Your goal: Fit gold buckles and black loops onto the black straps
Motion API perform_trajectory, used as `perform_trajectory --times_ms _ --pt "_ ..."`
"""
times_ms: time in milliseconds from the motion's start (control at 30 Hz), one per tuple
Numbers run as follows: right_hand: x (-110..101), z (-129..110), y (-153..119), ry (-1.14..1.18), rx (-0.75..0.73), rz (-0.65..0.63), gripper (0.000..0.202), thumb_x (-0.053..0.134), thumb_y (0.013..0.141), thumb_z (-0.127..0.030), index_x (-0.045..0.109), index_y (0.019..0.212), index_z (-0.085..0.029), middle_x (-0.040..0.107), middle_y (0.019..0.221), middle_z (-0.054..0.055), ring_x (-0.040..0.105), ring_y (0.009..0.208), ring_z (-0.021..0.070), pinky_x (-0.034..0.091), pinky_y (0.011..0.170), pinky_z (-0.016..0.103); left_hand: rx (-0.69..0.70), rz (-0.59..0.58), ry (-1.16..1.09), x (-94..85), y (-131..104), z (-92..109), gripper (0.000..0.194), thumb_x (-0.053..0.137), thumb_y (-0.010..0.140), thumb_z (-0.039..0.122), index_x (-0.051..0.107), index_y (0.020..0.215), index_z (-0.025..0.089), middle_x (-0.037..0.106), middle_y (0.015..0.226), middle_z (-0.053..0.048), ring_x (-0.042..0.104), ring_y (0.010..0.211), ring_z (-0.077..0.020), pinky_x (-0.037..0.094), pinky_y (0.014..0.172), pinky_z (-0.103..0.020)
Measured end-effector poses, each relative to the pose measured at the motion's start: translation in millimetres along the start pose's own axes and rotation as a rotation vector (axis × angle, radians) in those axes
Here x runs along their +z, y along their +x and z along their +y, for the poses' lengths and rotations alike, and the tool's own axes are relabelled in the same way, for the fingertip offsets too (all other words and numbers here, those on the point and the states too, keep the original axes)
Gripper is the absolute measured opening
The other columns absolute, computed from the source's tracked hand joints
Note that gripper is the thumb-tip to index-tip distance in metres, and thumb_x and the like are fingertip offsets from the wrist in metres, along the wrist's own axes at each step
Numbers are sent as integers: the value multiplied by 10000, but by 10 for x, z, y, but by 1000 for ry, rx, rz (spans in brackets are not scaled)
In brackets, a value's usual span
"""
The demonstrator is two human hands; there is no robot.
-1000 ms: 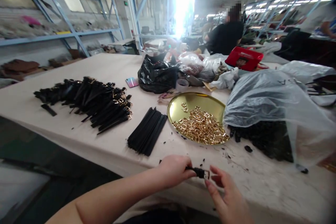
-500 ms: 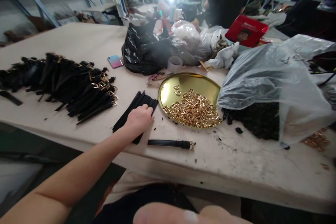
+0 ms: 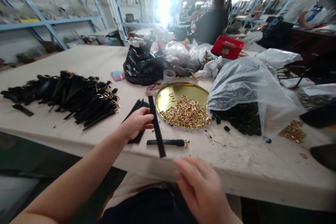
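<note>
My left hand [image 3: 140, 123] is closed on a flat black strap [image 3: 157, 129], pinching it near its upper part above the table. The strap's lower end hangs toward my right hand [image 3: 201, 183], which has its fingers stretched out and holds nothing. Under and behind my left hand lies a stack of black straps [image 3: 135, 106], partly hidden by it. One black strap with a gold buckle [image 3: 168, 142] rests on the table behind the held strap. A round gold tray [image 3: 164, 94] bears a heap of small gold buckles [image 3: 187, 113].
A large pile of buckled black straps [image 3: 70, 94] covers the table's left. Behind the tray are a black plastic bag [image 3: 143, 64] and a tape roll [image 3: 169, 75]. A clear plastic bag [image 3: 233, 80] over small black pieces stands at the right. A person [image 3: 212, 24] is farther back.
My left hand has lifted one strap off the stack and turned it toward me. My right hand has risen from the bottom edge, fingers extended. The camera view has tilted up.
</note>
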State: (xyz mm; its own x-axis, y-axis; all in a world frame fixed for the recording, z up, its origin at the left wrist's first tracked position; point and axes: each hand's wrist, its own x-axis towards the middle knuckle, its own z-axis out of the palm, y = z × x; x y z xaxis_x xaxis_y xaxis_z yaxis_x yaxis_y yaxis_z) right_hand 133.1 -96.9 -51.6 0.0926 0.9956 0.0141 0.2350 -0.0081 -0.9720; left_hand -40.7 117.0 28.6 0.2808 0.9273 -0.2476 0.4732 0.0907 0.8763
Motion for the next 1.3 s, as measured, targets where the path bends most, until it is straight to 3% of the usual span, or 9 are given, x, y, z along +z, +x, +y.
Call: perform_trajectory --times_ms 67,167,400,500,567,667,800,1033,1300 --pt "-67 -237 320 56 99 82 277 519 799 -406 601 1011 -249 676 880 64 620 793 216 508 714 359 -119 -90 -464 149 -200 98 136 507 755 155 479 889 152 609 841 -29 604 671 -94 488 595 -194" --pt "-172 -409 419 251 183 157 355 491 789 -495 590 950 -194 661 733 51 603 628 177 505 607 312 -195 -111 -724 392 -410 135 145 537 728 101 490 852 161 607 826 -14 602 654 -79 482 571 -171" --pt "-406 -129 213 377 313 434 303 550 770 -434 584 931 -179 588 619 0 543 570 145 447 562 266 -320 -253 -707 708 -623 -103 167 586 734 190 511 876 142 628 939 -73 620 842 -157 480 633 -213" --pt "-549 -14 280 288 320 485 276 541 781 -406 591 940 -186 541 599 -21 500 566 130 417 566 248 -195 -315 -587 771 -706 -205 185 640 696 218 497 794 151 627 854 -37 610 810 -150 470 676 -238" --pt "-624 3 339 204 324 463 281 532 785 -404 602 942 -183 515 590 -24 478 563 128 403 566 245 -129 -433 -573 796 -733 -235 214 664 673 218 503 798 153 623 913 -36 601 749 -124 461 667 -236" --pt "-636 -56 428 100 313 322 304 510 788 -420 626 916 -169 479 561 -25 467 556 132 393 542 246 -284 -702 -653 841 -710 -218 286 596 745 328 518 968 165 611 1013 -70 611 734 -128 454 627 -234" --pt "-585 -117 585 -2 282 149 320 473 807 -430 629 916 -173 485 567 -25 476 542 127 401 513 240 -427 -940 -621 977 -602 -144 365 532 776 388 484 1038 139 649 788 -63 606 582 -117 420 515 -204" --pt "-1299 234 1245 -795 40 490 320 445 819 -364 592 995 -140 562 901 97 531 726 192 431 729 349 -614 -810 -832 1077 -386 28 384 463 689 112 439 1070 72 651 793 -112 613 604 -127 429 461 -179" --pt "-1558 513 1569 -1066 82 263 206 460 773 -181 619 896 -140 541 869 107 531 788 235 397 738 348 -691 -833 -1027 1060 -344 -1 399 485 683 104 429 1076 66 646 814 -139 633 660 -156 468 482 -189"
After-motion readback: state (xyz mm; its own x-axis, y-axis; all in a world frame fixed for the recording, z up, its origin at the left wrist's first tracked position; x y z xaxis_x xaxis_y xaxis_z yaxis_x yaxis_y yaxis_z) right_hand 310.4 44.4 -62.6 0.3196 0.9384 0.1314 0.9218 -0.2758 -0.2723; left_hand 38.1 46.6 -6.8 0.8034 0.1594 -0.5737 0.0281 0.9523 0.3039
